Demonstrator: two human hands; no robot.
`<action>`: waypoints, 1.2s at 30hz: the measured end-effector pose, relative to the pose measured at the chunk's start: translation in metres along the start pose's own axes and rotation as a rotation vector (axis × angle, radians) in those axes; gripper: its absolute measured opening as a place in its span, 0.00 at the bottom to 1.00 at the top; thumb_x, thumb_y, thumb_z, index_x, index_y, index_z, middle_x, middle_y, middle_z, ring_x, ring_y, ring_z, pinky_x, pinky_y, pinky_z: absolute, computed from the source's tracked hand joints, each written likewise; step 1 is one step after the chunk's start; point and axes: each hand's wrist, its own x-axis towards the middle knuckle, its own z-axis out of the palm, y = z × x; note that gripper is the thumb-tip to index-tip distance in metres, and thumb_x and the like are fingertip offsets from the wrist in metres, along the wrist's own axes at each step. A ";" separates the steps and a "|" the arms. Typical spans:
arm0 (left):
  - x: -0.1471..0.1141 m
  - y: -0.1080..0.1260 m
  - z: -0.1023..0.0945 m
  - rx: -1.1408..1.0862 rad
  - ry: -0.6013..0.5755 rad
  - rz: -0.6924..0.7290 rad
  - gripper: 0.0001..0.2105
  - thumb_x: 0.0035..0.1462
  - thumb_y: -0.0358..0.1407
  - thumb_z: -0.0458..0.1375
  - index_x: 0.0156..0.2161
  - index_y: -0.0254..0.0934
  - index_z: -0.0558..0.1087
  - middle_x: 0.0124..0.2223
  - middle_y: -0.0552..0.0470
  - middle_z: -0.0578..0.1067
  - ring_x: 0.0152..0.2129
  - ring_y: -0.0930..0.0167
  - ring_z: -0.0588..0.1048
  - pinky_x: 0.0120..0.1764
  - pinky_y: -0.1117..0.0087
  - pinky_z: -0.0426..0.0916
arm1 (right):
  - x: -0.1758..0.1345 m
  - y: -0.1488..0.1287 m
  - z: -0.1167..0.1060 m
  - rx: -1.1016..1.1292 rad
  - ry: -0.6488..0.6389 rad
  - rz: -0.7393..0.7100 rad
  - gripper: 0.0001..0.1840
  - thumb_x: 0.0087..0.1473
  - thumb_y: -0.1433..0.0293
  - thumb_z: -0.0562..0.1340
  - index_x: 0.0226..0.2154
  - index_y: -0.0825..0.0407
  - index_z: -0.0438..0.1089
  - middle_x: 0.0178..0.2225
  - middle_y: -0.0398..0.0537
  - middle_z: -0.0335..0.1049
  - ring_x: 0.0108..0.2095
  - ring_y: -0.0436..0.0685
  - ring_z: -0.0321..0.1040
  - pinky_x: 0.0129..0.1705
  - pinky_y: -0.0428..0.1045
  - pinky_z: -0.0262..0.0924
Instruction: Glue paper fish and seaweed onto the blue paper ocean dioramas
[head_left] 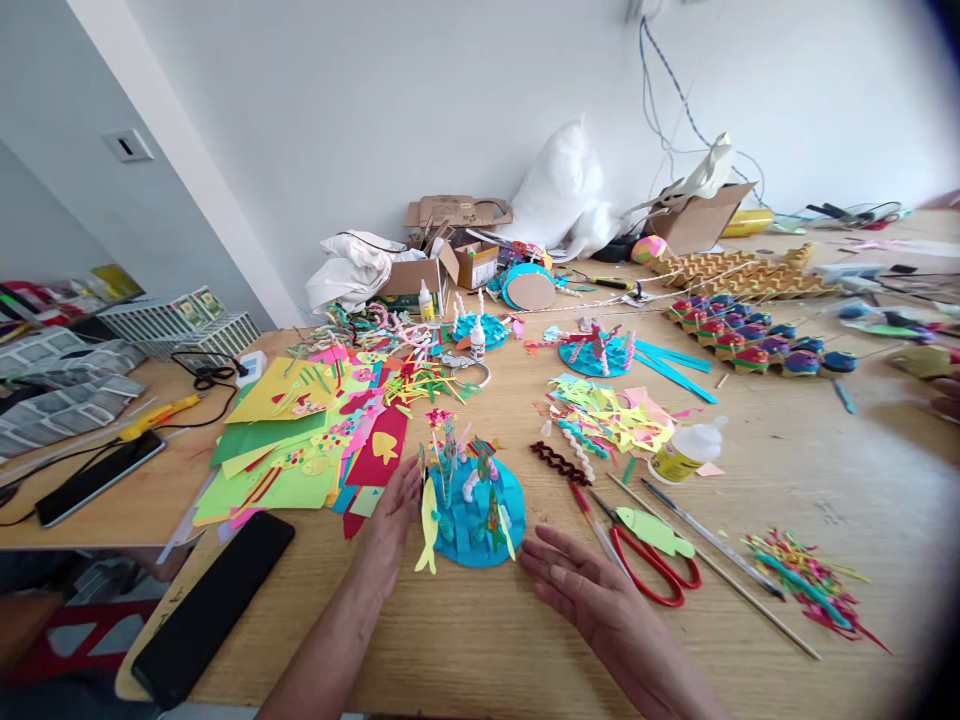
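A round blue paper base lies on the table before me, with pipe-cleaner and paper pieces standing on it. A yellow paper fish stands at its left edge, and another pale yellow piece leans at the right. My left hand is beside the left edge, fingers stretched out; whether it touches the base I cannot tell. On the other side my right hand is open, fingertips close to the rim. Right of that hand lie red-handled scissors and a green paper fish.
A black phone lies at front left, near coloured paper sheets. A glue bottle, a wooden stick and shredded paper are on the right. Farther back are another blue base and painted egg cartons.
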 end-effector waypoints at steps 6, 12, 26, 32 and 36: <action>0.005 -0.004 -0.006 0.053 -0.028 0.019 0.22 0.46 0.30 0.58 0.48 0.43 0.65 0.55 0.51 0.64 0.55 0.68 0.56 0.55 0.69 0.51 | 0.000 -0.003 0.004 0.025 0.015 0.012 0.22 0.41 0.68 0.65 0.42 0.50 0.66 0.48 0.53 0.66 0.50 0.61 0.59 0.48 0.55 0.53; -0.001 0.004 -0.003 0.120 -0.048 -0.011 0.24 0.45 0.30 0.58 0.50 0.42 0.63 0.55 0.49 0.64 0.54 0.66 0.58 0.54 0.66 0.52 | -0.002 -0.004 0.004 -0.021 -0.016 -0.018 0.20 0.44 0.68 0.63 0.43 0.50 0.65 0.49 0.53 0.64 0.51 0.60 0.57 0.47 0.54 0.52; -0.025 0.008 0.004 0.022 0.040 -0.113 0.22 0.42 0.28 0.60 0.46 0.40 0.67 0.50 0.47 0.68 0.51 0.63 0.61 0.53 0.62 0.53 | 0.009 -0.013 0.002 -0.244 0.169 -0.134 0.26 0.37 0.64 0.67 0.42 0.49 0.66 0.50 0.53 0.63 0.49 0.64 0.60 0.45 0.55 0.57; -0.030 0.005 0.003 -0.016 0.049 -0.139 0.20 0.44 0.31 0.60 0.46 0.41 0.66 0.51 0.47 0.67 0.52 0.63 0.60 0.53 0.60 0.53 | 0.028 -0.009 -0.009 -0.292 0.185 -0.219 0.29 0.32 0.65 0.69 0.41 0.52 0.65 0.42 0.55 0.69 0.44 0.63 0.65 0.47 0.56 0.56; -0.033 0.006 0.004 -0.048 0.047 -0.130 0.20 0.45 0.30 0.59 0.47 0.41 0.65 0.52 0.47 0.66 0.53 0.63 0.59 0.54 0.61 0.52 | 0.033 -0.013 -0.006 -0.304 0.178 -0.228 0.27 0.34 0.67 0.68 0.40 0.52 0.64 0.38 0.52 0.71 0.41 0.60 0.67 0.46 0.56 0.57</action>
